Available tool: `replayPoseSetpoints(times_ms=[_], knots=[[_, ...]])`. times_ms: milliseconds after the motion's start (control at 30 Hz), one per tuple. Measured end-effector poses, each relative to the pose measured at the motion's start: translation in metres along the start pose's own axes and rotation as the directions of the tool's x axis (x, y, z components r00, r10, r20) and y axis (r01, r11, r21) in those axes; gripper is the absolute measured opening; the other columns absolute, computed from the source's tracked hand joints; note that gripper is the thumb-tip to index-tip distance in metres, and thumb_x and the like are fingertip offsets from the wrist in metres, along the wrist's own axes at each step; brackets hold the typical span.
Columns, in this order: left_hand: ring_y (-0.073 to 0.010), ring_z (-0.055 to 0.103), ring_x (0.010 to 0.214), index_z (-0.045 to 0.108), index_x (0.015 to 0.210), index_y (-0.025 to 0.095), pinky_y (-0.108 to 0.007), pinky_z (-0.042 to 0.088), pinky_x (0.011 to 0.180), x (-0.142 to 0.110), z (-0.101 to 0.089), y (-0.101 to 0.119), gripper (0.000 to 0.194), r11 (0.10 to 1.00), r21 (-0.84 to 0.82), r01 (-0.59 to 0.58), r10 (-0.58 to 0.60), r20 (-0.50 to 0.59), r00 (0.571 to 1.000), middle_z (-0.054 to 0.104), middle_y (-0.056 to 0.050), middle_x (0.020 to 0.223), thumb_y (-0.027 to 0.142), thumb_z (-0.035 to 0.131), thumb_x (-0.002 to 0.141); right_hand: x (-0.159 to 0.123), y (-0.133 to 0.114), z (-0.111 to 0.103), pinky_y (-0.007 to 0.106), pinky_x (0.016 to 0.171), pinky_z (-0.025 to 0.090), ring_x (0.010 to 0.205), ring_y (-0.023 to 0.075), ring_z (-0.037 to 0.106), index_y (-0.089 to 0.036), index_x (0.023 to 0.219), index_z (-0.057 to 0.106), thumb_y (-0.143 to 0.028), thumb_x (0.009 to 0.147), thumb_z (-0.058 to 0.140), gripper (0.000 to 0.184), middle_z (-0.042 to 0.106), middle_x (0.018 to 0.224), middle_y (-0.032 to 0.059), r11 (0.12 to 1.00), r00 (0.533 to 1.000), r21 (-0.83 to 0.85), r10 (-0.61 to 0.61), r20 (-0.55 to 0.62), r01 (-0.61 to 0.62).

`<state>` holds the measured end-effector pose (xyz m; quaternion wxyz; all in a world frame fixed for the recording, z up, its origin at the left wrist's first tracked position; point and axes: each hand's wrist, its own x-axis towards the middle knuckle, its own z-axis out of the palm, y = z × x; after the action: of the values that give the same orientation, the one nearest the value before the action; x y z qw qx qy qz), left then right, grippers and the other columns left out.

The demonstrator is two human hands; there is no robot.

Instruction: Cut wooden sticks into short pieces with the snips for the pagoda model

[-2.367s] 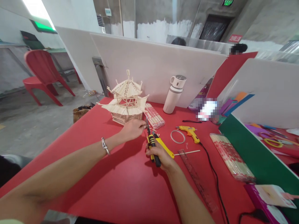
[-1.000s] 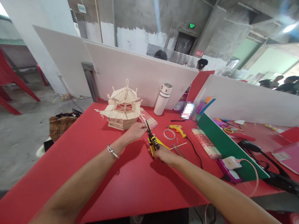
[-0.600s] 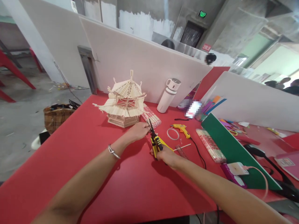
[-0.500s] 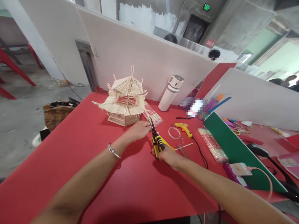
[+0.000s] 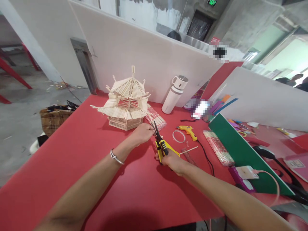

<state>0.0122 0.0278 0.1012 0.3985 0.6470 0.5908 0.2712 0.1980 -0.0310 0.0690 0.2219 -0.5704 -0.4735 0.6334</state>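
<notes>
My right hand is closed round the yellow-and-black handles of a pair of pliers, whose dark jaws point up and away from me. Just left of the jaws, my left hand is closed in a pinch at the jaw tips; what its fingers hold is too small to make out. Beyond my left hand stands a pagoda model built of pale wooden sticks, with two tiers of roof. A pack of wooden chopsticks lies behind my hands, partly hidden by the model.
On the red table, a yellow glue gun, a clear ring and a loose stick lie to the right. A white thermos stands behind, near a white partition. Another chopstick pack lies beside a green board.
The view has shifted slightly, so the whole scene sits a little further left. Both hands and the pliers keep nearly the same pose.
</notes>
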Motion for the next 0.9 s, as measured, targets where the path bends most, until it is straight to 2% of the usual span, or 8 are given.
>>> replayPoseSetpoints(times_ms=[133, 300, 467, 567, 667, 733, 900], knots=[[-0.0121, 0.04, 0.045, 0.066, 0.068, 0.016, -0.026, 0.025, 0.048, -0.001, 0.003, 0.0, 0.024, 1.0, 0.014, 0.005, -0.004, -0.051, 0.999, 0.043, 0.003, 0.043, 0.028, 0.049, 0.078, 0.001, -0.001, 0.0, 0.029, 0.071, 0.045, 0.082, 0.021, 0.06, -0.019, 0.076, 0.058, -0.012, 0.042, 0.055, 0.035, 0.063, 0.078, 0.0009, 1.0, 0.999, -0.013, -0.02, 0.025, 0.021], [-0.0125, 0.042, 0.049, 0.06, 0.06, 0.017, -0.027, 0.028, 0.05, -0.004, 0.004, -0.012, 0.028, 0.993, 0.109, -0.054, 0.067, -0.114, 0.991, 0.045, 0.002, 0.048, 0.031, 0.047, 0.081, 0.007, -0.001, -0.001, 0.027, 0.067, 0.044, 0.078, 0.0192, 0.06, -0.017, 0.074, 0.059, -0.012, 0.043, 0.055, 0.031, 0.064, 0.079, 0.002, 0.995, 0.999, -0.098, -0.013, 0.048, 0.018], [-0.0141, 0.052, 0.059, 0.064, 0.066, 0.016, -0.025, 0.036, 0.057, -0.018, -0.004, -0.012, 0.033, 0.968, 0.203, -0.151, 0.174, -0.1, 0.98, 0.059, -0.002, 0.059, 0.029, 0.043, 0.087, 0.0, 0.0, 0.006, 0.024, 0.063, 0.041, 0.079, 0.0169, 0.058, -0.018, 0.074, 0.059, -0.009, 0.042, 0.056, 0.033, 0.064, 0.08, 0.0009, 0.99, 0.998, -0.125, -0.066, 0.015, 0.067], [-0.0181, 0.062, 0.073, 0.07, 0.076, 0.016, -0.026, 0.042, 0.065, -0.032, -0.004, -0.001, 0.033, 0.912, 0.385, -0.138, 0.182, -0.079, 0.98, 0.07, -0.007, 0.077, 0.031, 0.044, 0.09, -0.013, 0.006, 0.014, 0.023, 0.059, 0.04, 0.072, 0.0155, 0.057, -0.018, 0.069, 0.056, -0.009, 0.042, 0.055, 0.028, 0.061, 0.073, 0.0002, 0.992, 0.999, -0.111, -0.052, 0.007, 0.052], [-0.0248, 0.068, 0.087, 0.072, 0.088, 0.018, -0.029, 0.045, 0.069, -0.048, 0.005, 0.01, 0.027, 0.793, 0.604, -0.075, 0.164, -0.094, 0.982, 0.074, -0.012, 0.094, 0.029, 0.048, 0.09, -0.024, 0.015, 0.021, 0.025, 0.056, 0.041, 0.066, 0.0166, 0.057, -0.017, 0.063, 0.053, -0.011, 0.044, 0.054, 0.02, 0.06, 0.067, 0.0022, 0.995, 0.999, -0.092, 0.031, 0.012, -0.03], [-0.0266, 0.069, 0.088, 0.071, 0.094, 0.017, -0.03, 0.046, 0.068, -0.054, 0.014, 0.014, 0.029, 0.736, 0.675, -0.051, 0.168, -0.109, 0.98, 0.074, -0.013, 0.095, 0.027, 0.044, 0.093, -0.026, 0.019, 0.023, 0.025, 0.055, 0.041, 0.065, 0.0161, 0.057, -0.018, 0.061, 0.05, -0.011, 0.043, 0.055, 0.019, 0.059, 0.067, 0.0023, 0.995, 0.998, -0.082, 0.056, -0.007, -0.057], [-0.0243, 0.069, 0.081, 0.068, 0.102, 0.018, -0.03, 0.042, 0.062, -0.055, 0.032, 0.004, 0.035, 0.719, 0.692, -0.064, 0.248, -0.17, 0.954, 0.072, -0.011, 0.095, 0.027, 0.035, 0.099, -0.019, 0.021, 0.021, 0.023, 0.055, 0.041, 0.065, 0.0141, 0.056, -0.019, 0.061, 0.046, -0.009, 0.043, 0.055, 0.022, 0.058, 0.068, 0.0007, 0.996, 0.997, -0.059, 0.057, -0.05, -0.06]])
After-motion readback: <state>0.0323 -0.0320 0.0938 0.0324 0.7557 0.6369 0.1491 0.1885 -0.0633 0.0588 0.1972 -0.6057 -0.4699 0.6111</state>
